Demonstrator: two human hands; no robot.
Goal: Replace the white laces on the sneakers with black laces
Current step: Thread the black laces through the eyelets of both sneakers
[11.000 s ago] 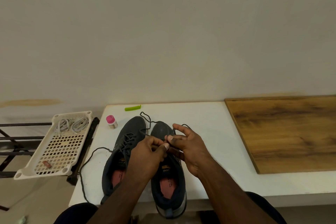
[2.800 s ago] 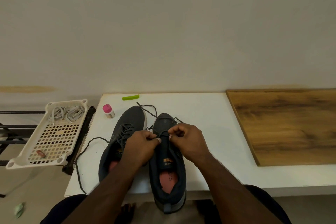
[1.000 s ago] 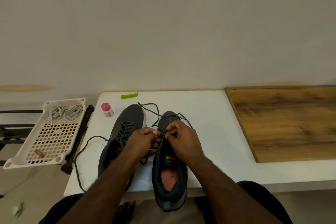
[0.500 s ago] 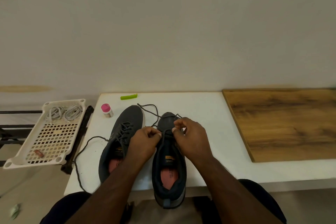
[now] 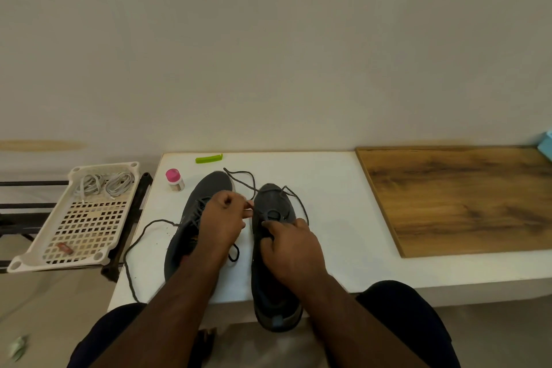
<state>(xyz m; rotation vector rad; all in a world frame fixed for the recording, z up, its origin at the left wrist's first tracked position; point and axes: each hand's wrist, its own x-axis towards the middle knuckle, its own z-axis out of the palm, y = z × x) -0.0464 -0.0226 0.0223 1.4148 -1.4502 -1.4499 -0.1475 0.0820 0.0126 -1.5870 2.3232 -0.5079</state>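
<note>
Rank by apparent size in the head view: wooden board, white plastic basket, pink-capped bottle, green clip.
1. Brown wooden board
2. White perforated plastic basket
3. Small pink-capped bottle and flat green clip: alike, unranked.

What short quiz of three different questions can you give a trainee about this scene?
1. True or false: the white laces lie in the tray.
2. Which hand pinches the black lace between the two shoes: A left, B right?
3. Fill in: the pink-capped bottle stands beside the toe of the ____ shoe.

Key: 1 true; 2 A; 3 left.
</note>
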